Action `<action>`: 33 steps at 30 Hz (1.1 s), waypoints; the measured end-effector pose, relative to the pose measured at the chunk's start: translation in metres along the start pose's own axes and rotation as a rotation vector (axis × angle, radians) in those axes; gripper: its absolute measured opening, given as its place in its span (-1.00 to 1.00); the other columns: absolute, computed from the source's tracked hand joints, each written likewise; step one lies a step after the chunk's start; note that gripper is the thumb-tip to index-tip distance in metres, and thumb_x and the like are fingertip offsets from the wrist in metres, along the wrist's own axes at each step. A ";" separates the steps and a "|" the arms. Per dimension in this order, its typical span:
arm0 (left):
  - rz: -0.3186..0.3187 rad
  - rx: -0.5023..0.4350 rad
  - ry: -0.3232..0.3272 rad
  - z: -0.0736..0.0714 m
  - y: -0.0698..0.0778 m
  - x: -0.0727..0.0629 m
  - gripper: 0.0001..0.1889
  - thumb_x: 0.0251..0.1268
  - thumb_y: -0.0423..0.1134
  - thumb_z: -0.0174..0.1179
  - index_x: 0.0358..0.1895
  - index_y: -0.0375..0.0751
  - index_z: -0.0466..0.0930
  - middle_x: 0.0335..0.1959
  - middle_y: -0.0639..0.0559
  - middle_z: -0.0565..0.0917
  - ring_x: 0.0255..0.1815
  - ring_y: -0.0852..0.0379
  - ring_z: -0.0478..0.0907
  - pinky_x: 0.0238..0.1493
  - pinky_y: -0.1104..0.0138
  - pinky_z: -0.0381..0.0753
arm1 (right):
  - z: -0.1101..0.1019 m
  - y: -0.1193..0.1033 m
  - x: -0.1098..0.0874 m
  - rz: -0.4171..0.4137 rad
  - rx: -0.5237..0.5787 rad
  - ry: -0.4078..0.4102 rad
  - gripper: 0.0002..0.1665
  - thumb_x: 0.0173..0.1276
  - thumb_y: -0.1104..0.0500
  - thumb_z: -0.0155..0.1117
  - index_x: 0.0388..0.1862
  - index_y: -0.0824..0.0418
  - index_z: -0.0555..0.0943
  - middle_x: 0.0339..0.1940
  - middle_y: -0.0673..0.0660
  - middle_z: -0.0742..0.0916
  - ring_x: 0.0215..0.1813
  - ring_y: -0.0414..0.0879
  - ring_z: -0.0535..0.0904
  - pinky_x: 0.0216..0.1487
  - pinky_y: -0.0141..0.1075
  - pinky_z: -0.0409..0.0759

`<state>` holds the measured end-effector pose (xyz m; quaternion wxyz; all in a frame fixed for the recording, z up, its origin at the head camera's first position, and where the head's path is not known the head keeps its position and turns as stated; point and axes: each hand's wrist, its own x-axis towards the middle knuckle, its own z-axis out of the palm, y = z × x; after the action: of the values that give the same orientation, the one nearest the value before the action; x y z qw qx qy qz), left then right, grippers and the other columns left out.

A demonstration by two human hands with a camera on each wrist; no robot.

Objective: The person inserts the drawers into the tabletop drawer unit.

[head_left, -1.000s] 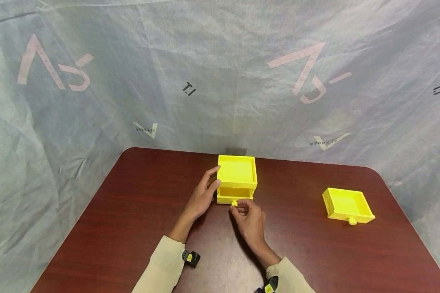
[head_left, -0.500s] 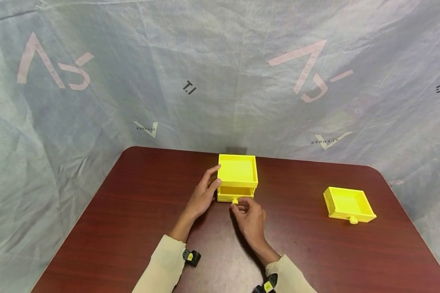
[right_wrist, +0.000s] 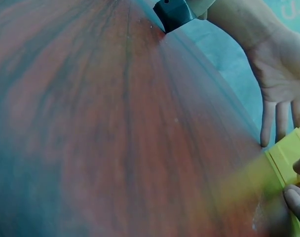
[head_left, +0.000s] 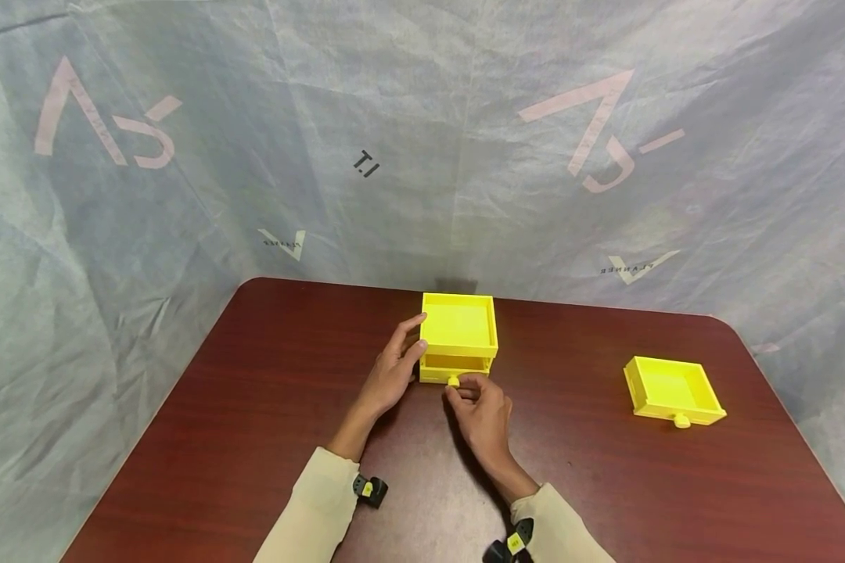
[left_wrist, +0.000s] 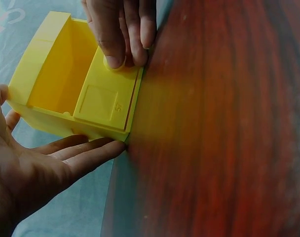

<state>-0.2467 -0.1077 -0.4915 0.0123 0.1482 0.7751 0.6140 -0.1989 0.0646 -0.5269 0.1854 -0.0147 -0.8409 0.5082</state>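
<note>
A small yellow drawer cabinet (head_left: 459, 324) with a recessed top stands near the back of the table. Its upper slot gapes, and a lower drawer (left_wrist: 98, 101) with a raised panel sits beneath it. My right hand (head_left: 486, 418) pinches that drawer's round knob (head_left: 454, 381) between thumb and fingers. Along the cabinet's left side rests my left hand (head_left: 387, 379), fingers extended against the wall and thumb at the upper front edge. In the left wrist view the fingertips of the left hand (left_wrist: 36, 173) reach the lower front corner.
Another yellow drawer (head_left: 669, 387), with a knob at its front, lies apart on the right of the reddish-brown table (head_left: 253, 407). A grey printed sheet (head_left: 422, 141) hangs behind the table and along its sides. Black cameras are strapped at both wrists.
The lower drawer has slid slightly inward, pushed by my right hand at its knob. My left hand keeps its place on the cabinet's side. The head view has shifted a little.
</note>
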 end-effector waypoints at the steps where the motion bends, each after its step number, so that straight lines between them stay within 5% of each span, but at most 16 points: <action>1: 0.005 0.000 0.000 0.000 0.000 0.000 -0.52 0.60 0.06 -0.06 0.49 0.45 0.18 0.52 0.13 0.23 0.39 -0.11 0.36 -0.05 -0.15 0.62 | 0.000 0.000 0.000 0.001 -0.001 0.001 -0.78 0.18 0.20 0.55 -0.21 0.22 0.74 -0.36 0.05 0.80 -0.34 -0.17 0.75 -0.29 -0.14 0.71; 26: 0.001 -0.015 -0.012 0.000 0.002 0.000 -0.50 0.61 0.04 -0.07 0.53 0.36 0.15 0.53 0.02 0.21 0.41 -0.15 0.34 -0.03 -0.24 0.58 | -0.009 0.001 -0.003 -0.006 0.066 -0.013 -0.76 0.16 0.25 0.55 -0.19 0.26 0.72 -0.32 0.06 0.81 -0.33 -0.16 0.76 -0.32 -0.27 0.70; 33: -0.010 0.010 -0.007 0.000 0.000 -0.001 -0.51 0.58 0.11 -0.08 0.49 0.49 0.16 0.54 0.15 0.18 0.40 -0.12 0.35 -0.04 -0.20 0.60 | -0.016 0.003 -0.007 0.014 0.075 0.001 -0.75 0.15 0.26 0.56 -0.20 0.29 0.72 -0.31 0.11 0.81 -0.33 -0.12 0.77 -0.33 -0.34 0.68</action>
<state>-0.2454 -0.1084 -0.4914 0.0174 0.1467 0.7790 0.6094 -0.1877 0.0787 -0.5252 0.1827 -0.0139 -0.8211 0.5406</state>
